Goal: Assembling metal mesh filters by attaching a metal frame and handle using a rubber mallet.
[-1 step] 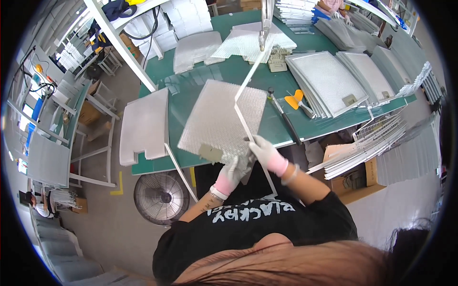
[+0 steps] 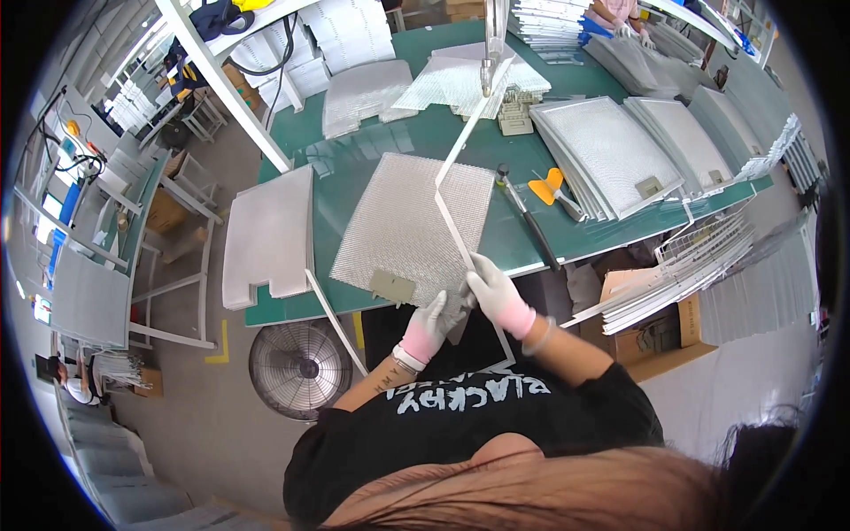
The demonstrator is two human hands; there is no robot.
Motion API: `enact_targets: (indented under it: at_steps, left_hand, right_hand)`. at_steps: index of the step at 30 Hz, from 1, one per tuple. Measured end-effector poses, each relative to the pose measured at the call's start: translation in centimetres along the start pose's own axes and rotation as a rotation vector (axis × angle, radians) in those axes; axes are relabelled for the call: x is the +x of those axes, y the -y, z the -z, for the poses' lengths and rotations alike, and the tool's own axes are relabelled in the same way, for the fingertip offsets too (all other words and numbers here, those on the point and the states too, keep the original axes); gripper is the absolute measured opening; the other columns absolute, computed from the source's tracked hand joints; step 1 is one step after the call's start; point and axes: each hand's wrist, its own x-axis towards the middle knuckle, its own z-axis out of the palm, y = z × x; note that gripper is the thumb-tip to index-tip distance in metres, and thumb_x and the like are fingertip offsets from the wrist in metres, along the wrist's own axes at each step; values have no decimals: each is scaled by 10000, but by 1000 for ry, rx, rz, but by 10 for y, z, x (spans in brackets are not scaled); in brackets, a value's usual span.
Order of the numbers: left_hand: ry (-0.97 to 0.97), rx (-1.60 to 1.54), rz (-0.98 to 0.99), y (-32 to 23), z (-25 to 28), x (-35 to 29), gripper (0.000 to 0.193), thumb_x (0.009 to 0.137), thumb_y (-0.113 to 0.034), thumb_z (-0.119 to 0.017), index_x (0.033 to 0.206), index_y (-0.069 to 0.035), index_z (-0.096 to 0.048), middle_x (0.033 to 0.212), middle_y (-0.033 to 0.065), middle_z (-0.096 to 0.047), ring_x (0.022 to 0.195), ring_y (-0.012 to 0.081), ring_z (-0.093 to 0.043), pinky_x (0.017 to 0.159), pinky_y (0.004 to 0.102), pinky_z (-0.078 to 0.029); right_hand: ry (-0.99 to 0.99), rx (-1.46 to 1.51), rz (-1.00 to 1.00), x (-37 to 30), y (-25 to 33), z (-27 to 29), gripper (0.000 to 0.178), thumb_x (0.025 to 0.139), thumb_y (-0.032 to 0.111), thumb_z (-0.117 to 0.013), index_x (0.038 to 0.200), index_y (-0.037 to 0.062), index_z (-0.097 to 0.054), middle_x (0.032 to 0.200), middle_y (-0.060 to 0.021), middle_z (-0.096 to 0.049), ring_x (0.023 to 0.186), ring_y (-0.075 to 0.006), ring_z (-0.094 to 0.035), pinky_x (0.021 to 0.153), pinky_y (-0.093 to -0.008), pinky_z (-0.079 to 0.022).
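Note:
A silvery mesh panel [image 2: 414,217] lies flat on the green table, its near corner reaching past the front edge. Along its near side sits a small grey-green plastic piece [image 2: 392,286]. A thin white bent frame strip [image 2: 455,228] crosses over the panel and runs down to my lap. My left hand [image 2: 427,327], in a white and pink glove, is closed on the panel's near corner, thumb on top. My gloved right hand [image 2: 498,296] pinches the white strip just beside that corner. The fingertips of both hands nearly meet, and the corner between them is partly hidden.
Right of the panel lie a black-handled hammer [image 2: 529,217] and an orange-bladed tool [image 2: 547,188]. Stacked framed filters [image 2: 611,155] stand beyond them. More mesh panels [image 2: 268,232] rest at the left edge. A floor fan [image 2: 301,367] stands below. Another person's gloved hands [image 2: 633,34] show far right.
The panel and its plastic piece have shifted very slightly. My right hand has moved a little down and to the right along the strip; my left hand stays at the corner.

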Motion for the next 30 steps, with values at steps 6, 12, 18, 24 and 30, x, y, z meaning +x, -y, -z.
enact_targets:
  at_steps: [6,12,18,24,30]
  left_hand:
    - [71,126,-31,-27,-19,-16,381,1032,-275,-398,1324,-36,-452,1243,101,-562,1093,214,-579,892,387,-516]
    - [95,-108,-351,-59,-49,48,328,1002,-224,-483,1260,-21,-496,1165,129,-588,1093,221,-564,938,397,-481]
    - [15,-493,-293,-61,-36,115,264,962,-197,-546,1143,-9,-509,1069,118,-533,1014,260,-517,969,425,-435]
    - [87,-501,-227,-60,-39,111,248,942,-173,-585,1119,-11,-526,1142,151,-562,1053,261,-544,945,398,-446]
    - [52,-334,-325,-64,-42,114,218,958,-163,-561,1114,-11,-562,1059,90,-624,947,208,-607,853,357,-492]
  right_hand:
    - [-94,215,95,-34,-27,3,557,994,56,-347,1510,56,-138,777,-51,-550,493,-63,-422,522,-208,-447]
    - [74,543,24,-20,-22,-3,533,1006,73,-340,1512,93,-172,806,-64,-531,487,-63,-382,528,-243,-460]
    - [114,668,-65,-11,-24,-4,504,1015,102,-361,1499,145,-229,783,-74,-536,465,-71,-346,517,-272,-436]
    - [171,848,-48,-22,-30,1,529,1013,135,-400,1507,181,-214,785,-68,-548,444,-70,-279,475,-249,-342]
    - [99,557,-1,-31,-23,-2,547,1002,90,-395,1512,144,-202,760,-60,-543,450,-73,-345,483,-260,-431]
